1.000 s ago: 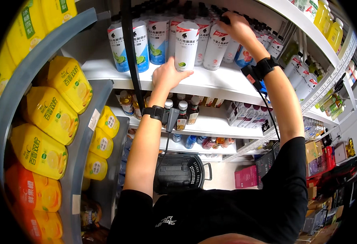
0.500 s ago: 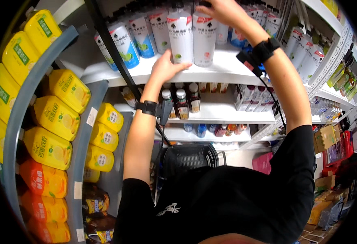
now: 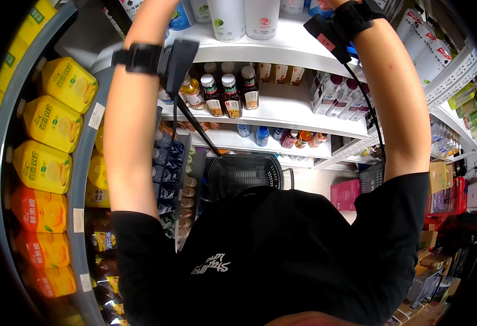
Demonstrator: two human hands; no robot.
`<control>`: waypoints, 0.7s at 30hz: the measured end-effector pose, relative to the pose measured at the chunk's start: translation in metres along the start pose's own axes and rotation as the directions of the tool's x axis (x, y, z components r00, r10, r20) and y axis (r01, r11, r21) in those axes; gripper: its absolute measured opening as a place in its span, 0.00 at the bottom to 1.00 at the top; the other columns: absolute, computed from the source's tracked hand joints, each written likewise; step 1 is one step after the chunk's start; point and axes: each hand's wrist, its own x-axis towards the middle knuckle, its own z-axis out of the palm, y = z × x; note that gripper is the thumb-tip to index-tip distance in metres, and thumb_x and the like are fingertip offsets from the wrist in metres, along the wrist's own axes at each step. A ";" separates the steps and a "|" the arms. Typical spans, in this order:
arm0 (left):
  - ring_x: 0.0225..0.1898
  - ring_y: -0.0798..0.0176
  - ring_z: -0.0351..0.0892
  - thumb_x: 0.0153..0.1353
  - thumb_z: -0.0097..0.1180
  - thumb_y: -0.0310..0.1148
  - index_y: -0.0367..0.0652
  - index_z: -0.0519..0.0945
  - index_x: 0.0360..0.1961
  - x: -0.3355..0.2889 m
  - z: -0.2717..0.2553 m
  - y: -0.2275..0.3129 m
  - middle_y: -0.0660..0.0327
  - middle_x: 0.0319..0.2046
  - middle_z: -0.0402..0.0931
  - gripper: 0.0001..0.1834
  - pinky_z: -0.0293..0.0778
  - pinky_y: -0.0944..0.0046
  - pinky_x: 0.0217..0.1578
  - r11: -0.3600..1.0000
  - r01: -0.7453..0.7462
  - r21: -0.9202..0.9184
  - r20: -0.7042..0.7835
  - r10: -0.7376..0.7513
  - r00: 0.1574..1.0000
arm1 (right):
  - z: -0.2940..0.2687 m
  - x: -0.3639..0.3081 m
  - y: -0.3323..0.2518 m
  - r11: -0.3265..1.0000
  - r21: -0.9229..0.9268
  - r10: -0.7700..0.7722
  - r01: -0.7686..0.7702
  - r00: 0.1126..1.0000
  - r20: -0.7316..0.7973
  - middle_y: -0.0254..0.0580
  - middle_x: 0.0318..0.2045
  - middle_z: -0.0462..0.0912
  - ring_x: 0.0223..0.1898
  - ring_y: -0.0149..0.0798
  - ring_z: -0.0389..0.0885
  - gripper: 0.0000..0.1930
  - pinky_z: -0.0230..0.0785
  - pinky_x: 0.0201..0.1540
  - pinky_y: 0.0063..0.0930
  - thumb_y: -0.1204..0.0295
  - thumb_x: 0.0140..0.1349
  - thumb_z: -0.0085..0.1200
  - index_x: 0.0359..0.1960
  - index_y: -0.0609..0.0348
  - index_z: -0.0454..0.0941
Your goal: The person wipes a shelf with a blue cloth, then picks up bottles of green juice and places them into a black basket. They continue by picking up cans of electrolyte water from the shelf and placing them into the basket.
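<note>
Both my hands are beyond the top edge of the picture, so their fingers and anything they hold are hidden. My left forearm [image 3: 132, 125], with a black wrist strap [image 3: 142, 58], reaches up on the left. My right forearm [image 3: 393, 98], with a black strap [image 3: 352, 20] and cable, reaches up on the right. Between them, at the front of the upper white shelf [image 3: 298, 43], stand a white bottle with a green fruit print [image 3: 227, 16] and a white bottle with a pink print [image 3: 262, 16]. Their tops are cut off by the picture's edge.
Lower shelves hold dark bottles with white caps [image 3: 232, 98] and boxed purple-capped bottles [image 3: 333, 98]. A black basket [image 3: 244, 168] stands below. Yellow juice jugs [image 3: 42, 165] fill a grey-edged rack [image 3: 78, 179] at left. A pink box [image 3: 345, 194] sits on the floor.
My hands have gone out of view over the top edge. The left forearm has shifted left and up. The view has tilted, so the shelves and bottles appear higher.
</note>
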 end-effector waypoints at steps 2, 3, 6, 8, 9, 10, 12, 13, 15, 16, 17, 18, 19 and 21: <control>0.43 0.43 0.78 0.60 0.60 0.50 0.33 0.78 0.49 0.015 -0.002 0.011 0.43 0.40 0.76 0.28 0.75 0.52 0.44 0.999 -0.033 0.035 0.155 0.027 0.988 | -0.001 -0.001 0.005 0.999 -0.045 0.008 -0.008 1.000 -0.007 0.58 0.32 0.84 0.38 0.57 0.84 0.16 0.76 0.44 0.46 0.60 0.58 0.58 0.32 0.64 0.84; 0.46 0.40 0.78 0.60 0.58 0.49 0.33 0.77 0.50 0.010 -0.002 -0.003 0.40 0.41 0.78 0.29 0.75 0.52 0.47 0.991 -0.004 0.135 0.172 -0.019 0.985 | 0.010 0.003 -0.002 1.000 0.029 -0.008 0.009 0.999 -0.035 0.58 0.32 0.84 0.38 0.56 0.84 0.16 0.76 0.44 0.46 0.60 0.57 0.58 0.33 0.64 0.84; 0.47 0.42 0.82 0.59 0.59 0.46 0.33 0.78 0.49 0.020 0.002 -0.025 0.40 0.42 0.81 0.26 0.76 0.52 0.49 0.993 0.061 0.104 0.303 -0.090 0.949 | 0.015 0.002 -0.004 0.993 0.112 -0.013 0.027 0.992 -0.124 0.57 0.33 0.84 0.39 0.56 0.83 0.17 0.76 0.45 0.45 0.61 0.55 0.59 0.36 0.64 0.83; 0.46 0.43 0.82 0.58 0.59 0.46 0.33 0.78 0.49 0.025 0.011 -0.021 0.40 0.41 0.81 0.26 0.77 0.53 0.48 0.998 0.049 0.026 0.257 -0.054 0.965 | -0.002 -0.005 0.003 0.996 0.087 0.037 -0.028 0.995 -0.094 0.57 0.34 0.84 0.39 0.56 0.83 0.17 0.76 0.45 0.45 0.61 0.55 0.59 0.37 0.64 0.82; 0.45 0.43 0.82 0.58 0.60 0.46 0.33 0.78 0.48 0.025 0.011 -0.021 0.41 0.41 0.81 0.27 0.77 0.53 0.47 0.999 0.051 0.009 0.241 -0.051 0.969 | -0.005 -0.008 0.001 0.994 0.098 0.059 -0.051 0.995 -0.080 0.57 0.34 0.84 0.39 0.56 0.83 0.17 0.75 0.45 0.45 0.61 0.55 0.59 0.37 0.64 0.82; 0.45 0.44 0.83 0.58 0.60 0.46 0.33 0.78 0.48 0.026 0.010 -0.021 0.41 0.41 0.82 0.26 0.77 0.54 0.47 0.998 0.056 -0.014 0.247 -0.051 0.968 | -0.009 -0.012 0.000 0.988 0.135 0.083 -0.074 0.994 -0.064 0.58 0.34 0.84 0.39 0.56 0.83 0.17 0.75 0.45 0.45 0.61 0.55 0.58 0.38 0.65 0.82; 0.44 0.45 0.83 0.58 0.61 0.45 0.32 0.78 0.48 0.018 -0.002 -0.005 0.41 0.40 0.82 0.26 0.78 0.55 0.45 0.995 0.075 -0.058 0.270 -0.057 0.961 | -0.017 -0.021 -0.001 0.969 0.213 0.134 -0.127 0.991 -0.020 0.59 0.34 0.84 0.39 0.55 0.84 0.18 0.75 0.44 0.44 0.61 0.56 0.58 0.39 0.66 0.81; 0.44 0.46 0.84 0.58 0.61 0.45 0.32 0.78 0.48 0.016 -0.008 -0.002 0.41 0.40 0.82 0.26 0.78 0.55 0.45 0.996 0.073 -0.056 0.258 -0.056 0.964 | -0.020 -0.024 -0.004 0.958 0.239 0.168 -0.158 0.986 -0.020 0.59 0.34 0.84 0.39 0.55 0.84 0.18 0.75 0.44 0.43 0.61 0.56 0.58 0.39 0.67 0.81; 0.43 0.47 0.84 0.58 0.61 0.46 0.32 0.78 0.47 0.004 -0.018 0.003 0.41 0.39 0.82 0.26 0.78 0.56 0.44 0.993 0.096 -0.062 0.247 -0.078 0.966 | -0.021 -0.034 -0.010 0.932 0.285 0.230 -0.224 0.973 0.012 0.60 0.33 0.84 0.39 0.55 0.84 0.19 0.75 0.44 0.41 0.61 0.57 0.58 0.40 0.68 0.80; 0.42 0.47 0.84 0.58 0.61 0.46 0.32 0.78 0.45 0.000 -0.025 0.006 0.41 0.38 0.82 0.26 0.78 0.56 0.43 0.994 0.089 -0.063 0.238 -0.071 0.969 | -0.020 -0.037 -0.010 0.925 0.304 0.234 -0.229 0.972 0.021 0.59 0.34 0.84 0.38 0.53 0.84 0.20 0.75 0.43 0.40 0.61 0.58 0.58 0.40 0.70 0.79; 0.39 0.47 0.84 0.58 0.62 0.46 0.32 0.79 0.41 -0.009 -0.027 0.008 0.43 0.36 0.82 0.24 0.77 0.56 0.40 0.993 0.092 -0.073 0.175 -0.078 0.981 | -0.018 -0.043 -0.008 0.915 0.334 0.238 -0.226 0.971 0.005 0.58 0.35 0.84 0.36 0.51 0.84 0.20 0.75 0.43 0.41 0.61 0.58 0.59 0.40 0.71 0.78; 0.37 0.47 0.83 0.58 0.62 0.45 0.32 0.78 0.38 -0.019 -0.026 0.004 0.44 0.34 0.82 0.23 0.77 0.56 0.39 0.993 0.035 -0.112 0.089 -0.025 0.996 | -0.023 -0.051 -0.012 0.911 0.338 0.248 -0.237 0.969 0.012 0.56 0.35 0.84 0.36 0.47 0.84 0.20 0.76 0.39 0.38 0.62 0.59 0.59 0.40 0.71 0.78; 0.34 0.47 0.82 0.58 0.63 0.44 0.32 0.78 0.36 -0.029 -0.025 -0.001 0.46 0.32 0.82 0.21 0.76 0.57 0.37 0.990 -0.023 -0.142 0.001 0.023 1.000 | -0.029 -0.058 -0.018 0.906 0.342 0.257 -0.248 0.966 0.020 0.54 0.36 0.84 0.35 0.44 0.84 0.19 0.76 0.36 0.36 0.62 0.60 0.59 0.40 0.70 0.78; 0.28 0.54 0.78 0.58 0.64 0.41 0.33 0.76 0.32 -0.051 -0.029 -0.004 0.51 0.28 0.80 0.19 0.73 0.60 0.32 0.954 -0.212 -0.212 -0.211 0.167 0.963 | -0.056 -0.071 -0.056 0.832 0.377 0.393 -0.408 0.912 0.118 0.49 0.34 0.83 0.34 0.38 0.83 0.15 0.77 0.34 0.27 0.65 0.62 0.59 0.40 0.67 0.78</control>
